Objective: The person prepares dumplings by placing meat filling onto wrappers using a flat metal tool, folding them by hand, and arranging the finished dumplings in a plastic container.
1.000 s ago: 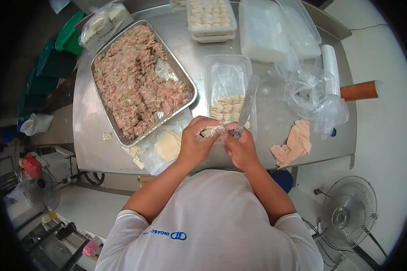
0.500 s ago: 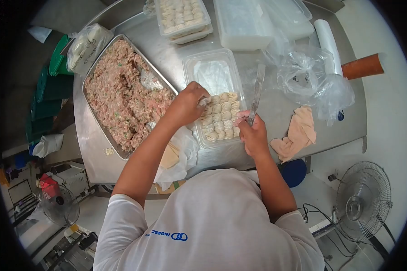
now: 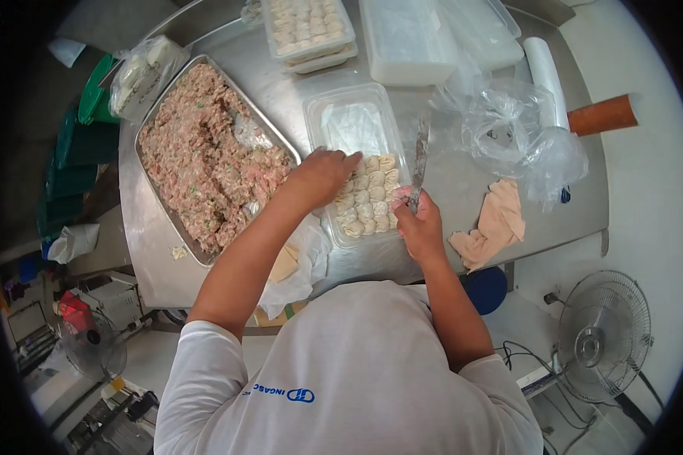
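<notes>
My left hand (image 3: pixel 325 177) reaches into the clear plastic container (image 3: pixel 316 114), fingers curled down at the upper left of the dumpling rows. The dumpling it carried is now mostly hidden beneath the fingers. Several pale folded dumplings (image 3: pixel 372 194) lie in tight rows in the container's near half. In my right hand (image 3: pixel 421 226), by the container's right side, a flat metal spatula (image 3: pixel 421 155) points away from me, smeared along its blade. Pink filling shows near the thumb. Left of the container sits a metal tray (image 3: pixel 176 222) of ground meat filling (image 3: pixel 205 152).
Wrappers (image 3: pixel 285 262) lie on white plastic near my left forearm. A peach cloth (image 3: pixel 493 224) rests at right, with clear bags (image 3: pixel 508 129) and a plastic roll (image 3: pixel 546 80) beyond. Filled containers (image 3: pixel 309 34) and stacked tubs (image 3: pixel 406 45) stand at the back.
My left hand has lowered slightly to the right, and the dumpling visible in its fingers before is now covered. The spatula has turned a little more upright in my right hand.
</notes>
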The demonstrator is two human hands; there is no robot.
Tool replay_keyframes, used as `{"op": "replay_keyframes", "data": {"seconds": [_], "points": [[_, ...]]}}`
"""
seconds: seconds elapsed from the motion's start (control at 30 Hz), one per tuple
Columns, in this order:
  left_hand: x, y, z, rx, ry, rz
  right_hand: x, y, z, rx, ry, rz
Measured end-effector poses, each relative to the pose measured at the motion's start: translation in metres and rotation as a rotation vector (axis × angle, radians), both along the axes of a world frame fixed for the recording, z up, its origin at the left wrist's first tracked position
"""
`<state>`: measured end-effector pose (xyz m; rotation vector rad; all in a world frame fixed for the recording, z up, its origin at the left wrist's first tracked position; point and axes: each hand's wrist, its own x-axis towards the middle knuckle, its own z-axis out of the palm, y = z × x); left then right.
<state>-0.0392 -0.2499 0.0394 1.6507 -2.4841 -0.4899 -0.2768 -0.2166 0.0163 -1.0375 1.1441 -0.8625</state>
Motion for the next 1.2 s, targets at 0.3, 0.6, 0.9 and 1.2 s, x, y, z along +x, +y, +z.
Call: {"op": "replay_keyframes", "data": {"seconds": [0.3,0.6,0.9,1.2], "points": [[0.044,0.185,0.021,-0.068,0.304,0.483,0.028,-0.021,0.065,-0.654,0.495,0.346],[0.032,0.244,-0.046,-0.165,0.305,0.685,0.155,-0.049,0.116,-1.426,1.19,1.048],[0.05,0.248,-0.035,-0.196,0.699,0.872,0.195,-0.07,0.125,-1.373,1.024,1.35],[0.083,0.261,-0.016,-0.147,2.336,1.117,0.213,-0.056,0.107,-1.327,1.142,1.394]]}}
